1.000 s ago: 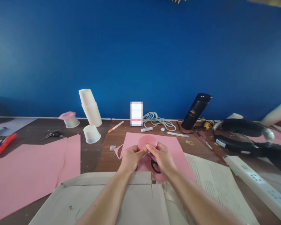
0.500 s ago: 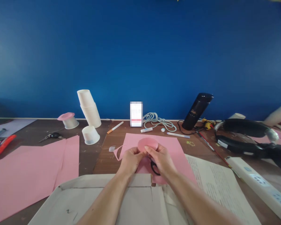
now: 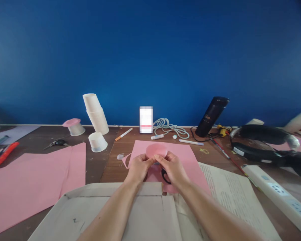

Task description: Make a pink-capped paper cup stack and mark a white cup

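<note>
Both thumbs meet at the near edge of a round pink paper disc (image 3: 156,150), which is pinched between my left hand (image 3: 139,166) and my right hand (image 3: 173,166). The fingers curl behind it, partly hidden. Below the hands lies a larger sheet of pink paper (image 3: 188,157). A black scissors handle (image 3: 165,176) shows beside my right hand, and the rest of the scissors is hidden. To the left of my left hand lies a curved pink paper scrap (image 3: 125,161).
White paper cups (image 3: 97,117) and a cup with a pink paper top (image 3: 75,127) stand at the back left. A phone (image 3: 145,119), a coiled cable (image 3: 170,129) and a black flask (image 3: 212,117) line the wall. At right are headphones (image 3: 261,147) and a power strip (image 3: 278,194); a cardboard piece (image 3: 110,214) lies in front.
The disc has tilted and shifted slightly to the left, and the thumbs have moved together along its near edge. The whole view has shifted a little.
</note>
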Available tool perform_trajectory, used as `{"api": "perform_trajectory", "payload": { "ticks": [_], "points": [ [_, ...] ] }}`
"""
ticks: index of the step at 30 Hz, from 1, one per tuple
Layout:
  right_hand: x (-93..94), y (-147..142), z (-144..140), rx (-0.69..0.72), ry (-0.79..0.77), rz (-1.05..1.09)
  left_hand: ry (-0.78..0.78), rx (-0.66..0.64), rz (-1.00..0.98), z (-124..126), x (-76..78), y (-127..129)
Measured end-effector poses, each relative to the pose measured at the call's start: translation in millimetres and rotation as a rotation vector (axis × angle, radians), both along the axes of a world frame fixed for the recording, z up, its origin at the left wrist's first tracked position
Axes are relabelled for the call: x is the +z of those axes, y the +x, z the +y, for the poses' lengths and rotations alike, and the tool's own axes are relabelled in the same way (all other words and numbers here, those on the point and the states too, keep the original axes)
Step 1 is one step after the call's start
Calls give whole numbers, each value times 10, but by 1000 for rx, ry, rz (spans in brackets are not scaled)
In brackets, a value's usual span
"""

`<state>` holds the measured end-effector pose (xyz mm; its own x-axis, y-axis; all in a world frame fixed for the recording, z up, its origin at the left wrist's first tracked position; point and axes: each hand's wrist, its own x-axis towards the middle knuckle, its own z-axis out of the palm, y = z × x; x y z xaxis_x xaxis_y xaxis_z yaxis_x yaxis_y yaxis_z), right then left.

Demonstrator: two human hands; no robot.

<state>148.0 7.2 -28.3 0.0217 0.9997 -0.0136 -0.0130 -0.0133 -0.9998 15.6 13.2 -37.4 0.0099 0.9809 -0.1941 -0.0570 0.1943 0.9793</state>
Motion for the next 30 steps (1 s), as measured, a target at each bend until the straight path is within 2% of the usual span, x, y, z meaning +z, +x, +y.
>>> {"api": "perform_trajectory", "payload": {
  "ticks": [5, 8, 12, 15, 18, 22, 27, 30],
  "points": [
    [-4, -1, 3, -1, -53, 0, 36, 21, 58, -12, 34, 9],
    [-16, -4, 7, -8, -62, 55, 113, 73, 175, -18, 66, -9],
    [-50, -9, 1, -135, 72, -9, 259, 231, 415, -29, 94, -50],
    [-56, -38, -52, -102, 184, -130, 404, 314, 607, -47, 72, -54],
    [-43, -91, -123, -7, 178, -150, 580, 301, 811, -79, 40, -41],
    [-17, -133, -164, 103, 158, -74, 758, 272, 1018, -120, 31, -34],
    [12, -108, -121, 153, 115, 130, 870, 226, 1094, -157, 65, -3],
    [-18, -86, -69, 118, 77, 258, 924, 196, 1080, -183, 94, 46]
  ]
}}
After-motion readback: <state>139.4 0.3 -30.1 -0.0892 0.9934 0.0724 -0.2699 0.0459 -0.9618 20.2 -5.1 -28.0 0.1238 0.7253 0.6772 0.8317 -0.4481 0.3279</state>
